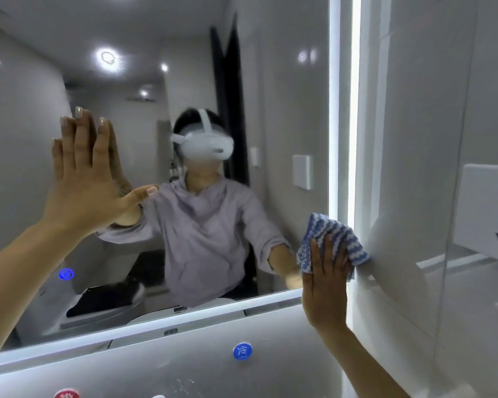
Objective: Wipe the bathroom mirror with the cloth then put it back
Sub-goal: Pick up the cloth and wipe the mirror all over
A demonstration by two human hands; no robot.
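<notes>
Here we enter the items in order of use.

**Item one:** the blue-and-white wavy-striped soft cloth (338, 234).
- It is bunched against the lower right corner of the mirror, just beside the lit edge, pinned under the right hand.
- We judge it light, limp and slightly fluffy, with a ribbed pile that should drag on glass rather than skid.
- It would likely fold or creep out from under a slack palm. We would keep the flat of the fingers across its middle for wiping, and pinch a gathered fold to carry it back.

**Item two:** the right hand (325, 282).
- The fingers are straight and close together, laid over the cloth.
- It presses and curls round nothing.

**Item three:** the left hand (81, 182).
- It lies flat on the glass at the upper left, fingers upright, thumb out to the side.
- It holds nothing, and we take it for a brace.

**Item four:** the large rectangular wall mirror (270, 81).
- It is hard, smooth and glossy, and breakable in our estimate, so even pressure suits it better than a shove.
- A bright white light strip (334, 110) runs down its right edge and along the bottom.
- A small round glowing blue button (66, 274) sits low on the left of the glass.

**Item five:** the surroundings.
- Glossy pale grey wall tiles (414, 139).
- A white plastic socket plate (489, 208) on the wall to the right.
- A round blue sticker (242, 351) with a white character, below the mirror.
- A round red sticker (67, 394), cut off at the lower border.

We cannot see where the cloth is kept.
</notes>
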